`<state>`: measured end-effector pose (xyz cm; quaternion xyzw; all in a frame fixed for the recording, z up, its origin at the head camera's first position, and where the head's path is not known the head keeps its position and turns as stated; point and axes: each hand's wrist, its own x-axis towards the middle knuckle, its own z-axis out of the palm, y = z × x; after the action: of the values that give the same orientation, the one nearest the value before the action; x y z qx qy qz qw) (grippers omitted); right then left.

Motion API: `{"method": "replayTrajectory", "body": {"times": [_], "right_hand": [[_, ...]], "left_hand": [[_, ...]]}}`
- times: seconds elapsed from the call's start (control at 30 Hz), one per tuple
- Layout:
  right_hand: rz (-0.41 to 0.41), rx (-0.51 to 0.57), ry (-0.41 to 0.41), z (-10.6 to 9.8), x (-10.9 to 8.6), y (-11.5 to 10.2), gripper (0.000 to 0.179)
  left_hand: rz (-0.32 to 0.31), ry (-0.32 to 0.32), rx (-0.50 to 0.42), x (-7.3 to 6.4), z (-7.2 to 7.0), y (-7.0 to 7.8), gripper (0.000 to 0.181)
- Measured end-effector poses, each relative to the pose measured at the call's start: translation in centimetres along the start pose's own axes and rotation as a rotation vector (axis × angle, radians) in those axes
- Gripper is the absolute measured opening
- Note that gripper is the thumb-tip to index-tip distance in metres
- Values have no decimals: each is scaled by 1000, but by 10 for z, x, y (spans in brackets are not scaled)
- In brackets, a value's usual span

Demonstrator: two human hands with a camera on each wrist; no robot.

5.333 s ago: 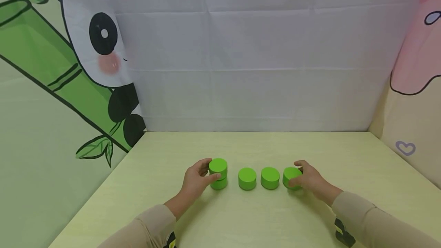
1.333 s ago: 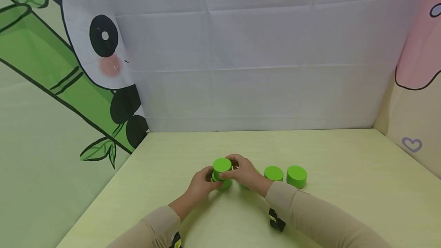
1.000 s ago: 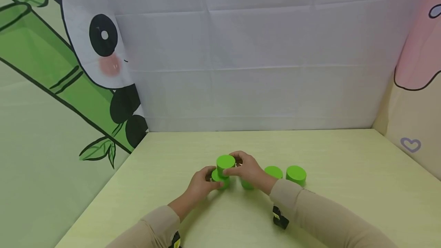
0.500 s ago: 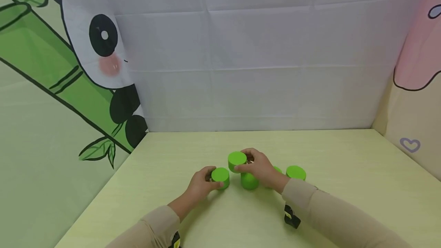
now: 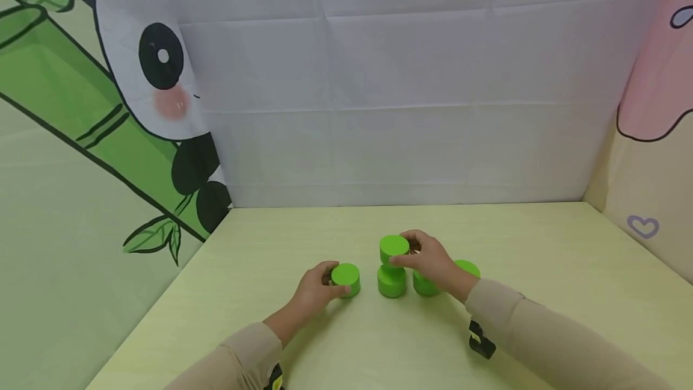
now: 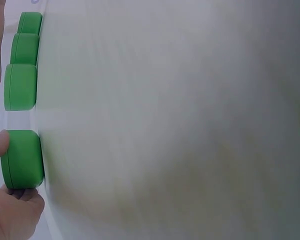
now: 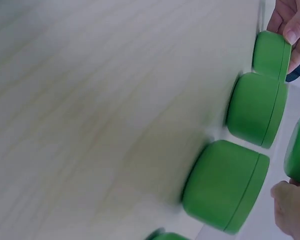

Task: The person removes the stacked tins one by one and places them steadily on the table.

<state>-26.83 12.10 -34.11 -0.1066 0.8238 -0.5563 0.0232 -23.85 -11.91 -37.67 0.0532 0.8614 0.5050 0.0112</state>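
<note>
My left hand (image 5: 307, 295) holds the leftmost green round container (image 5: 346, 279) on the table, thumb and fingers on opposite sides. A fine seam round it shows in the left wrist view (image 6: 23, 160). My right hand (image 5: 432, 260) pinches a second green container (image 5: 393, 248) by its side, in the air over a matching one (image 5: 392, 283). Both wrist views show a gap between the held container and the one below. Further right stand another green container (image 5: 424, 284), partly behind my right hand, and the last one (image 5: 467, 268), mostly hidden by my forearm.
The pale wooden table (image 5: 303, 227) meets a white cloth backdrop (image 5: 406, 107) at its far edge. Printed side panels stand left and right, with a panda (image 5: 146, 95) on the left one. The containers on the table form one row.
My right hand has lifted a container off the top of the leftmost one and carried it right, over the second in the row. My left hand has stayed at the leftmost container.
</note>
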Motion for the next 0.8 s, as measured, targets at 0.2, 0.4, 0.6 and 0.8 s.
{"method": "replayTrajectory", "body": {"times": [0.2,0.4,0.6,0.8], "right_hand": [[2,-18,6,-8,-4,3,54],[-6,-14,24,-17,-11,3,55],[7,-11,47,-28,-14,7,57],[12,-10,43,-40,-18,14,58]], "left_hand": [[2,2,4,1,0,-2,63],[8,-4,0,0,0,-3,63],[10,-6,9,0,0,-1,62],[14,-7,13,0,0,-2,62]]}}
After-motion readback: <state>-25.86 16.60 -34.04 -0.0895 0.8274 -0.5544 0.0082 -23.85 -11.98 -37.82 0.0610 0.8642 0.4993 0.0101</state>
